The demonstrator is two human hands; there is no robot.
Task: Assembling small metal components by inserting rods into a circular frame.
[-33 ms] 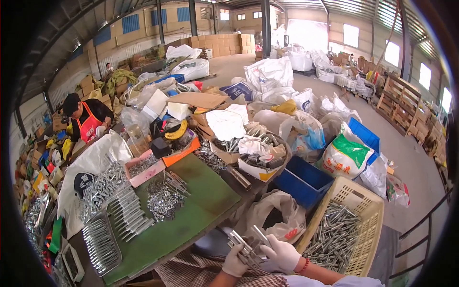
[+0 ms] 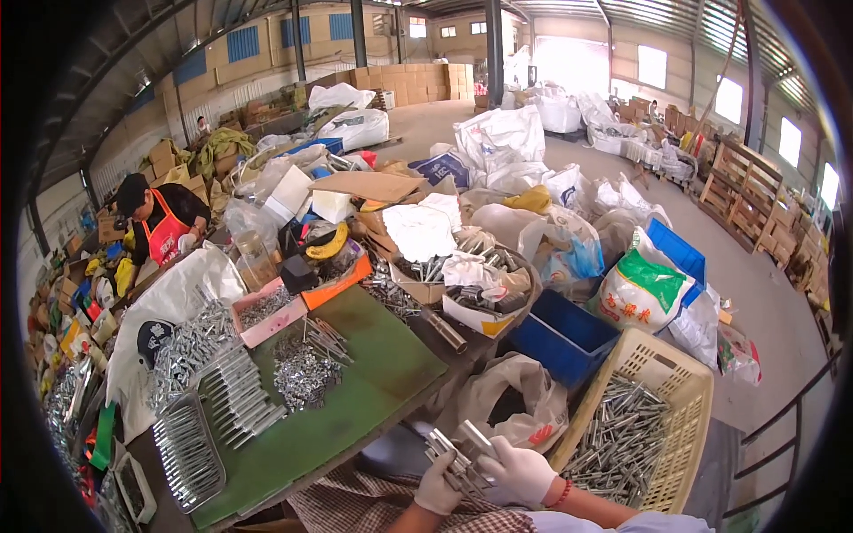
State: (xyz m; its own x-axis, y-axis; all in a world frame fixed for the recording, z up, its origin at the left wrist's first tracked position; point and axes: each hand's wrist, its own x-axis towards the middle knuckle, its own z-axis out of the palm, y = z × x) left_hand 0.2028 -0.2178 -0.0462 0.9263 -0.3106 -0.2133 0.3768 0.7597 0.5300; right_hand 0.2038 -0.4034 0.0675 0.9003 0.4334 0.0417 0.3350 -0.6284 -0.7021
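Observation:
Both of my hands wear white gloves and are close together at the lower middle, in front of my lap. My left hand (image 2: pixel 436 490) is closed around a bunch of silver metal bolts (image 2: pixel 458 471). Another silver bolt (image 2: pixel 477 439) is pinched in my right hand (image 2: pixel 528 471), its end pointing up beside the bunch. Just right of my hands, a cream plastic crate (image 2: pixel 698 417) holds a heap of similar bolts (image 2: pixel 617 444). On the green table mat (image 2: pixel 382 351) lie a row of bolts (image 2: pixel 238 398), a pile of small metal nuts (image 2: pixel 302 373) and a tray of bolts (image 2: pixel 188 455).
A plastic bag (image 2: pixel 524 382) and a blue bin (image 2: pixel 569 333) stand beyond my hands. Boxes of metal parts (image 2: pixel 484 306) crowd the table's far side. A co-worker in a red apron (image 2: pixel 165 233) bends at the left. White sacks (image 2: pixel 502 138) stand farther back.
The bolt in my right hand has tilted and shifted slightly left, closer to the bunch. My left hand keeps its hold.

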